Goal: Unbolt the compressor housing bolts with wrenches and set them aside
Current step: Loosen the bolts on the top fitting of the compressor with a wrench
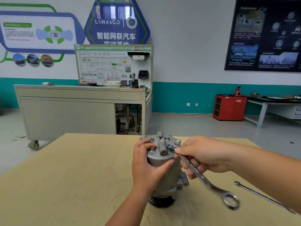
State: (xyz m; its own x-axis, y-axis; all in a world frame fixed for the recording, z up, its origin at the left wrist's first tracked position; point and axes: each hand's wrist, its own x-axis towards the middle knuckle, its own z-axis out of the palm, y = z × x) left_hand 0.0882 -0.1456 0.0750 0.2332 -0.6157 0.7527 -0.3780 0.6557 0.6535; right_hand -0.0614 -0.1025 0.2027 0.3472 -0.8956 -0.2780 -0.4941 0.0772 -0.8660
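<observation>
- Two bare hands work over a wooden table [65, 176], with both forearms coming in from the bottom edge.
- A spare wrench [263, 197] lies flat on the table at the right, well apart from the hands and the compressor.
- Right hand [200, 155]: the fingers are curled round the shaft of a second wrench [200, 176], with the thumb on top.
- This wrench's near ring end sticks out toward the camera and is blurred. Its far end sits on a bolt [170, 146] on the compressor's top.
- The stamped writing on the held wrench's shaft is too blurred to read.
- Left hand [146, 162]: it grips the upper left side of the compressor [157, 158]. The fingers are curled over the top rim and the thumb is pressed across the front of the body.
- The compressor stands upright mid-table, dark pulley end down and bolted cover up.
- Several more bolts [167, 138] are seated in that cover.
- Behind the table is a grey wheeled cart [65, 111] carrying a training board [105, 66] with a wiring diagram. "HV" is readable, the rest is too small.
- A blue wall sign [114, 22] reads "LYNK&CO", with "智能网联汽车" under it.
- Far right there is a red cabinet [229, 106] on the floor and a dark poster [263, 35] above it, text unreadable.
</observation>
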